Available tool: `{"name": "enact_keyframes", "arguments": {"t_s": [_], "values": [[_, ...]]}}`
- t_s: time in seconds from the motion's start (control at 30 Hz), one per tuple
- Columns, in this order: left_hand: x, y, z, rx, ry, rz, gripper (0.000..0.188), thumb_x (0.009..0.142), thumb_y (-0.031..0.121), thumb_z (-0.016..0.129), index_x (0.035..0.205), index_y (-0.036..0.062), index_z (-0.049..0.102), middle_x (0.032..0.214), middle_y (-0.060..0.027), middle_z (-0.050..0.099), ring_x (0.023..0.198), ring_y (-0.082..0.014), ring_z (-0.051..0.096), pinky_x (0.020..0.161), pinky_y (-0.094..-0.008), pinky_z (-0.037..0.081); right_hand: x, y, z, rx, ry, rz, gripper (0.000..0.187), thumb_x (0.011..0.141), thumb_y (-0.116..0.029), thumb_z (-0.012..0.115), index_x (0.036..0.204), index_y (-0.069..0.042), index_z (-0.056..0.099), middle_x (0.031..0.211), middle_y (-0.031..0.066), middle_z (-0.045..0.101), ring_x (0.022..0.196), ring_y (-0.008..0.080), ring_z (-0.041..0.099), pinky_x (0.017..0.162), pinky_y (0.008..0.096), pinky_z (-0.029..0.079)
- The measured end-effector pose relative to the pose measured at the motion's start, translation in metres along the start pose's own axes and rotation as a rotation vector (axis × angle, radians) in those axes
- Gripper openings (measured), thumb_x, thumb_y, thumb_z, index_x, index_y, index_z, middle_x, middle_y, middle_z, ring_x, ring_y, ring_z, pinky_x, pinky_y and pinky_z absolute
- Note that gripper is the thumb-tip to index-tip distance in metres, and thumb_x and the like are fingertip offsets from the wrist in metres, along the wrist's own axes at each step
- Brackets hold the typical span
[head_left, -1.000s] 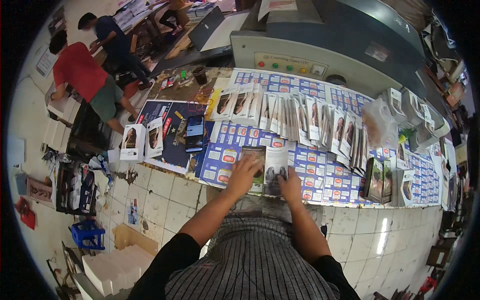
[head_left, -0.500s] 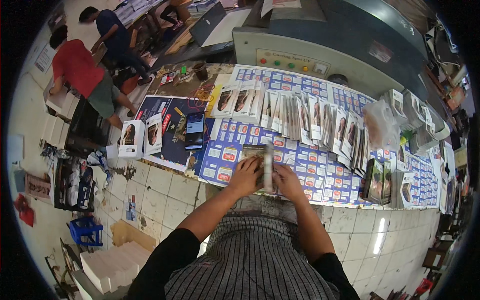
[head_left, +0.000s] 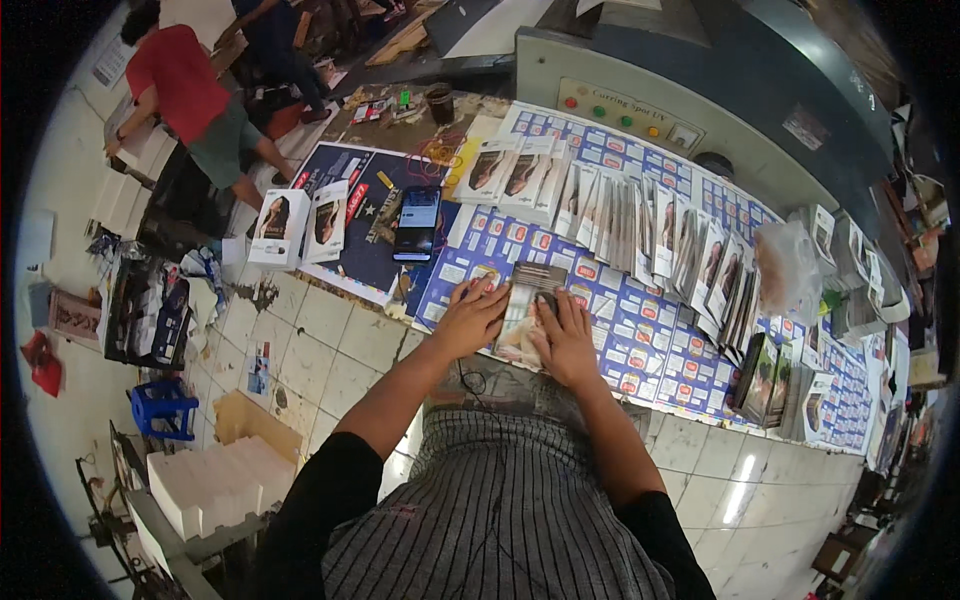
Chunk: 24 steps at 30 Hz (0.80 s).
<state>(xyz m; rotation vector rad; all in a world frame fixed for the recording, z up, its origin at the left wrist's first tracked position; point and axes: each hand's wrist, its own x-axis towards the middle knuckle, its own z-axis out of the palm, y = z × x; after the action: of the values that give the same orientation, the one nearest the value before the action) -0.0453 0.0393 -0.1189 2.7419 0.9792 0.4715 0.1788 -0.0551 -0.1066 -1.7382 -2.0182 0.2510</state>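
Packaging point(head_left: 520, 322) under right hand point(head_left: 565, 345), lettered machine panel point(head_left: 632, 116) beyond

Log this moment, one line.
left hand: fingers at left edge of brown-and-white rectangular printed paper | right hand: flat on its right side | black rectangular phone: farther left

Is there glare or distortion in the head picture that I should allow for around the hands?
Head view: the fisheye bows the grey machine and blackens the corners; the tiled floor shows a bright glare streak at right; no such streak crosses the left hand, right hand or printed piece.
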Motion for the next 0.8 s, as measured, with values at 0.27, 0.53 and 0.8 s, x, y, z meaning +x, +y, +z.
{"name": "enact_keyframes", "arguments": {"t_s": [0.27, 0.53, 0.8], "values": [[0.003, -0.01, -0.003, -0.277, -0.139, -0.231, 0.053, 0.1, 0.019, 0.05, 0.15, 0.0086, 0.038, 0.152, -0.0148, 0.043, 0.145, -0.0305, 0.034, 0.118, -0.0479, 0.019, 0.01, -0.009, 0.012, -0.058, -0.021, -0.024, 0.065, 0.091, -0.041, 0.064, 0.144, -0.007, 0.048, 0.158, 0.022, 0.028, 0.144, 0.0431, 0.029, 0.117, 0.0542, 0.023], [-0.002, -0.015, -0.014, -0.254, -0.217, -0.055, 0.07, 0.086, 0.043, 0.071, 0.148, 0.0203, 0.047, 0.16, -0.0067, 0.034, 0.151, -0.0299, 0.023, 0.12, -0.05, 0.014, 0.008, -0.004, 0.011, 0.013, -0.001, -0.03, 0.065, 0.086, -0.032, 0.067, 0.141, -0.001, 0.05, 0.155, 0.0234, 0.032, 0.143, 0.0446, 0.03, 0.117, 0.0548, 0.025], [-0.002, -0.016, -0.012, -0.226, -0.255, -0.045, 0.077, 0.077, 0.047, 0.077, 0.145, 0.0227, 0.052, 0.161, -0.0029, 0.033, 0.151, -0.0303, 0.021, 0.12, -0.0523, 0.012, 0.008, -0.003, 0.009, 0.075, 0.0, 0.003, 0.066, 0.085, -0.03, 0.069, 0.141, -0.001, 0.05, 0.155, 0.0238, 0.032, 0.142, 0.0457, 0.03, 0.116, 0.0536, 0.028]]}}
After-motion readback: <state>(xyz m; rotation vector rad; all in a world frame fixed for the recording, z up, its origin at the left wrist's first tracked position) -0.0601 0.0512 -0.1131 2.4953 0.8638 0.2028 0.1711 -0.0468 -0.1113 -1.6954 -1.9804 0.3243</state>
